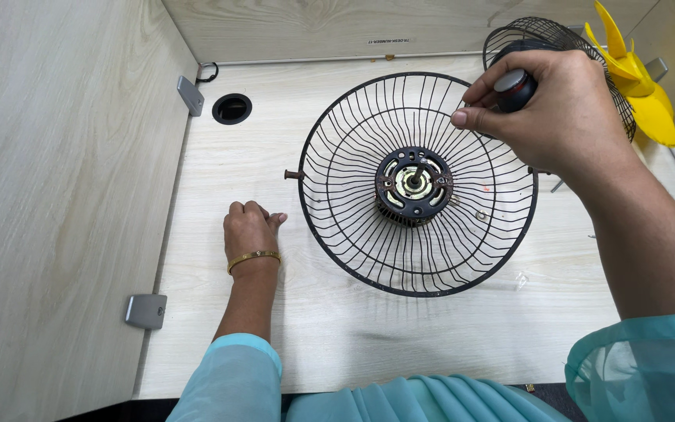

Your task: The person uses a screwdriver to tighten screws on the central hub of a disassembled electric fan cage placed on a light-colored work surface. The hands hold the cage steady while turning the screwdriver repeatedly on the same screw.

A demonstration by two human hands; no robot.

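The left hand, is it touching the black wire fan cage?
Apart. The head view shows the left hand resting on the table, bare wood between it and the fan cage.
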